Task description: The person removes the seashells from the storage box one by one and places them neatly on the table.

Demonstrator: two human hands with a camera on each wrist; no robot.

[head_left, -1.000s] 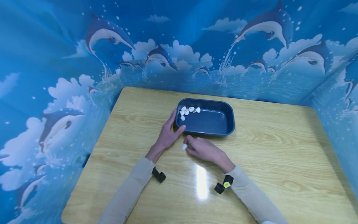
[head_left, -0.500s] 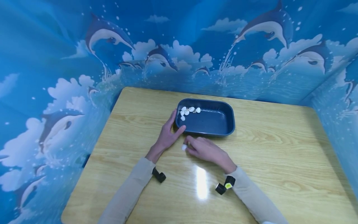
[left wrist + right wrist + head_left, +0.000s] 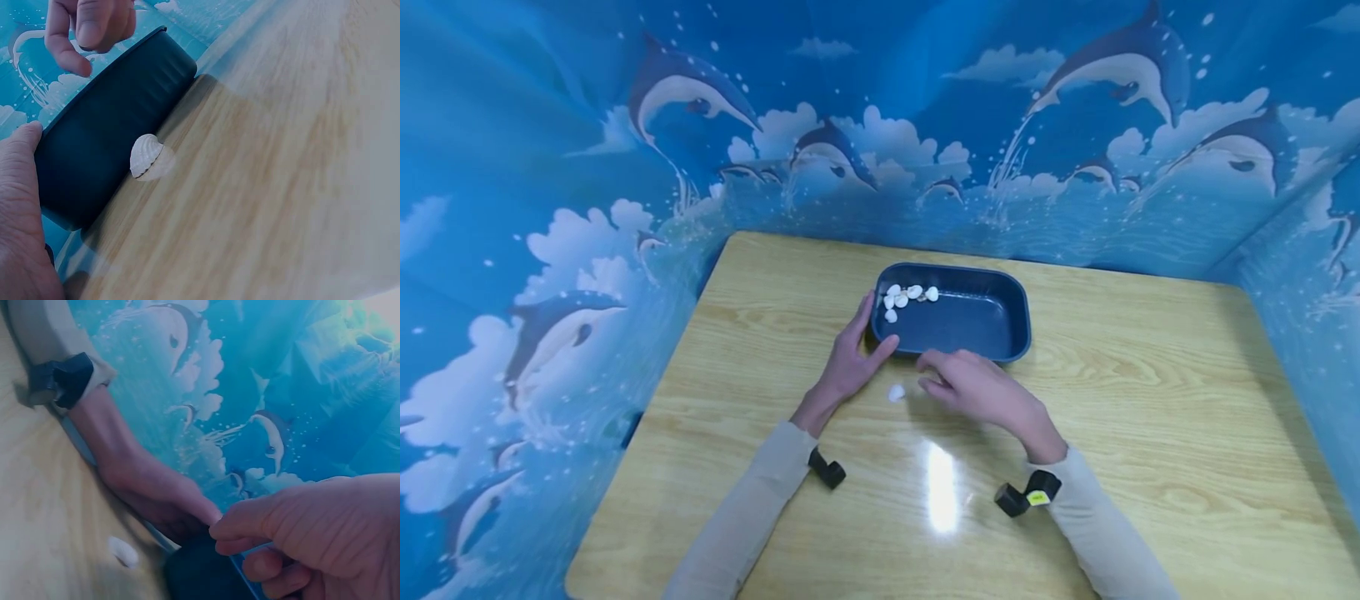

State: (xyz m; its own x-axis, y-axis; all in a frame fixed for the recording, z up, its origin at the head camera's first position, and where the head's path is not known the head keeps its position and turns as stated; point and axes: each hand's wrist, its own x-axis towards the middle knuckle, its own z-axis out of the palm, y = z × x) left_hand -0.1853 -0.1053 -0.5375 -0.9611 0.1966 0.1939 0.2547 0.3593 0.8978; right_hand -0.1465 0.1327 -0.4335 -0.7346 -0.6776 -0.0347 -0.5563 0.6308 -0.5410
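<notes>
A white ridged seashell [image 3: 897, 392] [image 3: 145, 155] lies on the wooden table before a dark blue rectangular bin [image 3: 958, 329] [image 3: 106, 131]. My left hand [image 3: 847, 362] rests against the bin's near left corner, fingers along the left side and thumb at the front wall. Above the table, right of the lone shell, my right hand [image 3: 977, 387] hovers by the bin's front rim. Its fingers curl loosely with nothing between them, as the left wrist view also shows of the right hand [image 3: 94, 31]. Several white shells [image 3: 901, 298] sit in the bin's far left part.
The light wooden table [image 3: 1150, 400] reaches back to a blue dolphin-print curtain [image 3: 880, 100], which also hangs along both sides. Each wrist carries a small black camera, seen on the left wrist [image 3: 827, 469] and the right [image 3: 1026, 493].
My right hand has let go of the seashell and moved up and to the right, leaving the shell on the table. The left hand and the bin have not moved.
</notes>
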